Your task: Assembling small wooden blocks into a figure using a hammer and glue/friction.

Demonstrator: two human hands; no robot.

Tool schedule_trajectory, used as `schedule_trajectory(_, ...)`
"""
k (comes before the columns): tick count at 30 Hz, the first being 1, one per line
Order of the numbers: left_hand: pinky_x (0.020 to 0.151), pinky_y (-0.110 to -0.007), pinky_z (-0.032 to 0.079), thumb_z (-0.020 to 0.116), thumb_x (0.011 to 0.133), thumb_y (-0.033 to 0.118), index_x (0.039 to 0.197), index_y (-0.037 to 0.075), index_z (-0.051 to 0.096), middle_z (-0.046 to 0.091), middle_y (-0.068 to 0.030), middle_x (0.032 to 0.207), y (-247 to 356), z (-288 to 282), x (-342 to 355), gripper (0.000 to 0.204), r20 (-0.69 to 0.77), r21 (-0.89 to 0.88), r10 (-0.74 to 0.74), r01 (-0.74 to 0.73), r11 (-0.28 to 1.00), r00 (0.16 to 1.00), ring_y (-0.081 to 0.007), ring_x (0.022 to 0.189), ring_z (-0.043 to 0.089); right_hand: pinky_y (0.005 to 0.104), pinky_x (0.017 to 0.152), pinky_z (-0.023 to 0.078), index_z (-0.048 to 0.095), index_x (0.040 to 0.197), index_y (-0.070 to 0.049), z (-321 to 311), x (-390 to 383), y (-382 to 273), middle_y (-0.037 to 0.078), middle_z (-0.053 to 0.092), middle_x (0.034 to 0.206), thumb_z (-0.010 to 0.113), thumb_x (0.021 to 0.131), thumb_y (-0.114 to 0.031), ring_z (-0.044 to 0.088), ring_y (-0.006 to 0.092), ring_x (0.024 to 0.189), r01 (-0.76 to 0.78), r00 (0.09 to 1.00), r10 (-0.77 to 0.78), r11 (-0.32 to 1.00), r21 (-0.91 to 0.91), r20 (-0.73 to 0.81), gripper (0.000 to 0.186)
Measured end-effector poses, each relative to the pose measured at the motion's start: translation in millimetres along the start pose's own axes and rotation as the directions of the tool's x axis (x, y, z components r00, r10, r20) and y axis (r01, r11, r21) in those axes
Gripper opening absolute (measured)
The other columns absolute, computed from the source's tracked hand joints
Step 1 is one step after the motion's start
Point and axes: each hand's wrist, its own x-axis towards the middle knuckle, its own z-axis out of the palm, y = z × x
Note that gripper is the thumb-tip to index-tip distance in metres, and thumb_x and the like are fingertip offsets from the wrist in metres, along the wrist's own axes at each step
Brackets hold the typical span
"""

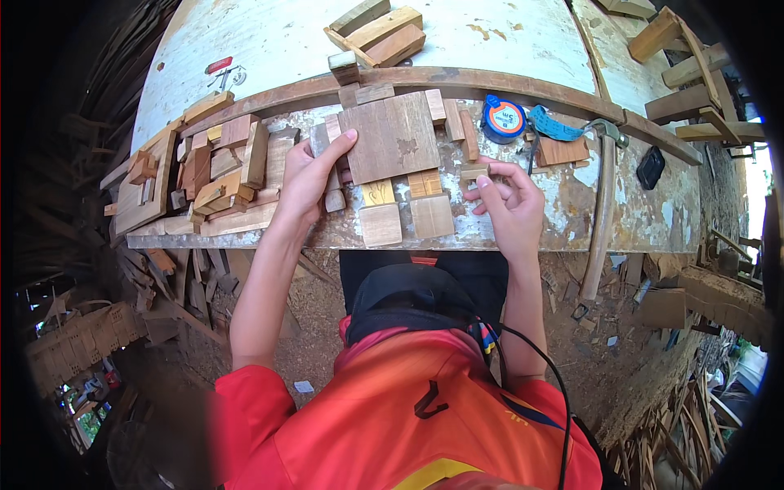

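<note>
A square brown wooden board is at the middle of the bench, with small wood blocks along its sides. Below it, two pale blocks sit at the ends of short yellowish pieces, like feet. My left hand is closed on the board's left edge, thumb on its face, its other fingers mostly hidden. Beside that hand stands a narrow upright block. My right hand pinches a small wood block between thumb and fingers, just right of the board. Loose sticks lie beyond it.
A blue and orange tape measure, a blue strap and a hammer lie to the right, near a small black case. Offcuts are piled left. A long wooden rail crosses the bench behind.
</note>
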Motion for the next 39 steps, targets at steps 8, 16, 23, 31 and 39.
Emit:
schedule_trajectory(8, 0.069, -0.029, 0.06, 0.083, 0.102, 0.037, 0.117, -0.004, 0.075, 0.079, -0.0091, 0.092, 11.2, -30.4, 3.4, 0.045, 0.096, 0.257, -0.017, -0.008, 0.966, 0.995, -0.0145, 0.079, 0.077, 0.0239, 0.06, 0.057, 0.069, 0.123, 0.008, 0.4, 3.1, -1.0, 0.013, 0.078, 0.109, 0.079, 0.104, -0.012, 0.079, 0.0144, 0.084, -0.129, 0.992, 0.128, 0.989, -0.068, -0.02, 0.029)
schedule_trajectory(16, 0.086, -0.036, 0.063, 0.09, 0.091, 0.029, 0.127, -0.002, 0.077, 0.082, -0.015, 0.105, 43.1, 14.5, -53.8, 0.049, 0.109, 0.729, 0.685, -0.526, 0.437, 0.72, -0.0245, 0.094, 0.08, 0.0237, 0.059, 0.056, 0.071, 0.125, 0.007, -0.9, 2.6, -1.8, 0.012, 0.081, 0.101, 0.079, 0.104, -0.013, 0.08, 0.0145, 0.082, -0.12, 0.993, 0.119, 0.992, -0.046, -0.012, 0.03)
schedule_trajectory(23, 0.124, -0.055, 0.042, 0.095, 0.08, 0.026, 0.151, 0.004, 0.061, 0.059, -0.0251, 0.153, 39.9, 85.3, -13.3, 0.081, 0.615, 0.584, 0.608, -0.808, 0.074, 0.501, -0.0439, 0.146, 0.055, 0.0212, 0.053, 0.052, 0.072, 0.13, 0.007, -6.4, 4.4, -1.1, 0.016, 0.083, 0.105, 0.07, 0.11, -0.012, 0.078, 0.0144, 0.075, -0.205, 0.979, 0.205, 0.978, -0.027, -0.003, 0.027)
schedule_trajectory(31, 0.125, -0.055, 0.041, 0.089, 0.087, 0.027, 0.149, 0.002, 0.061, 0.059, -0.0233, 0.153, 31.0, 91.3, 17.8, 0.073, 0.67, 0.537, 0.582, -0.842, 0.046, 0.46, -0.0465, 0.145, 0.054, 0.0258, 0.056, 0.052, 0.077, 0.123, -0.001, -4.4, 6.4, -1.8, 0.009, 0.081, 0.107, 0.075, 0.104, -0.011, 0.076, 0.0117, 0.074, 0.015, 1.0, -0.021, 0.96, -0.28, -0.017, 0.022)
schedule_trajectory(39, 0.118, -0.05, 0.046, 0.08, 0.097, 0.021, 0.138, -0.002, 0.068, 0.064, -0.0228, 0.148, 27.5, 90.8, 25.6, 0.049, 0.622, 0.471, 0.64, -0.868, 0.156, 0.452, -0.0439, 0.138, 0.059, 0.0285, 0.054, 0.048, 0.082, 0.121, -0.004, 11.2, 8.8, -3.5, 0.005, 0.075, 0.096, 0.092, 0.086, -0.011, 0.057, 0.0104, 0.058, 0.36, 0.93, -0.313, 0.664, -0.655, 0.194, 0.038)
